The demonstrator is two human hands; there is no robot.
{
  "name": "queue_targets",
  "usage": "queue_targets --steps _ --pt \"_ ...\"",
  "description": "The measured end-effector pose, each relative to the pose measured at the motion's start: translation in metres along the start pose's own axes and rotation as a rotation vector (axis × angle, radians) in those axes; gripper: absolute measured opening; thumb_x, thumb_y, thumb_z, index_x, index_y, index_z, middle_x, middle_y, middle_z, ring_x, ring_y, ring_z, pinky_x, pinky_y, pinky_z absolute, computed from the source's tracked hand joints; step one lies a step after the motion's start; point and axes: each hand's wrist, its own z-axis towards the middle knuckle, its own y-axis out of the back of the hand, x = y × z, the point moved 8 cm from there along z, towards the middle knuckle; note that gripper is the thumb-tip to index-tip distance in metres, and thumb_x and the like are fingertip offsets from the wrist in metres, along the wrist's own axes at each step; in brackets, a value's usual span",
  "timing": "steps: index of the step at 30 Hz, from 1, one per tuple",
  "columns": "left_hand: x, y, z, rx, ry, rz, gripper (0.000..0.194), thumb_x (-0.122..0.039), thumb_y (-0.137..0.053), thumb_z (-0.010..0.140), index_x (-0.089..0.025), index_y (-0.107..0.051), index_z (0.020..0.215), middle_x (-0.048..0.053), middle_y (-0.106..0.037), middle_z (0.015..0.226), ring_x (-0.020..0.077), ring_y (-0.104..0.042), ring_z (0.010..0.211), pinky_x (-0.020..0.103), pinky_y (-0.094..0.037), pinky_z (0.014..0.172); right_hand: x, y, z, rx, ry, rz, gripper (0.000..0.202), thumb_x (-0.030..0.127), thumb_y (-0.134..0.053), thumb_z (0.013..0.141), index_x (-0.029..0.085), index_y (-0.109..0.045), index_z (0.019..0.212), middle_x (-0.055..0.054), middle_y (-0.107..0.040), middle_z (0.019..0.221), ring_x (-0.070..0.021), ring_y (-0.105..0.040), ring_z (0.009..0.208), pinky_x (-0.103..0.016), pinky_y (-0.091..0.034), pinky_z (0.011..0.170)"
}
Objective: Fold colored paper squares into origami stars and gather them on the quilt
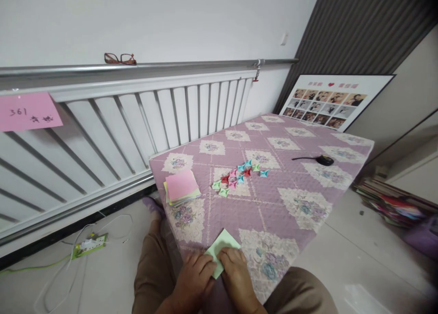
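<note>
Currently, I have the bent fingers of my left hand (196, 275) on the left side of the pale green paper (223, 239), while the curled fingers of my right hand (236, 270) rest over its right side. Both sets touch the sheet, but from up here I cannot tell whether either one pinches it or only presses on it. The paper sits at the near end of the table (236, 213), one corner pointing away from me.

Farther out, toward the left edge, I see the paper stack (181, 186), pink on top with yellow and pale green edges showing under it. Just right of that, apart from it, the small folded pieces (241, 167) in blue, green, pink and red form a slanting cluster. Well to their right lies the black object (324, 160), its thin tail pointing left.

Past the far end, the photo board (369, 88) leans back, tilted. Along the left side runs the white radiator (201, 109), with the glasses (119, 61) on the pipe (191, 65) above it and the pink sign (29, 111) reading "361" at far left. Below, on the floor (112, 277), my view catches the green-edged power strip (89, 246) and its cables.
</note>
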Motion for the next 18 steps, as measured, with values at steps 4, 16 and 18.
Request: queue_targets --steps 4,16,18 --pt "0.011 0.006 0.001 -0.057 0.05 -0.02 0.02 -0.019 -0.048 0.089 -0.023 -0.06 0.104 0.002 -0.063 0.103 0.0189 -0.052 0.094 0.033 -0.039 0.083 0.001 0.002 -0.004 -0.035 0.07 0.033 0.036 -0.006 -0.042 0.07 0.022 -0.059 0.084 0.0 -0.063 0.086 -0.0178 -0.054 0.083 -0.035 -0.034 0.089" --pt "-0.008 -0.019 -0.007 0.066 0.061 -0.118 0.015 -0.015 -0.058 0.077 -0.023 -0.062 0.089 0.001 -0.061 0.087 0.0185 -0.049 0.081 0.031 -0.033 0.07 -0.025 0.016 -0.038 0.077 -0.007 -0.009 0.036 0.001 -0.052 0.07 0.026 -0.063 0.093 -0.002 -0.064 0.097 -0.0209 -0.056 0.091 -0.035 -0.039 0.082" --pt "-0.003 -0.023 -0.003 0.134 0.14 -0.137 0.022 -0.013 -0.058 0.076 -0.024 -0.062 0.095 0.001 -0.061 0.093 0.0196 -0.05 0.086 0.033 -0.034 0.075 -0.027 0.017 -0.041 0.094 -0.023 -0.018 0.038 0.0 -0.052 0.068 0.026 -0.063 0.094 -0.003 -0.064 0.098 -0.0214 -0.056 0.094 -0.035 -0.04 0.082"
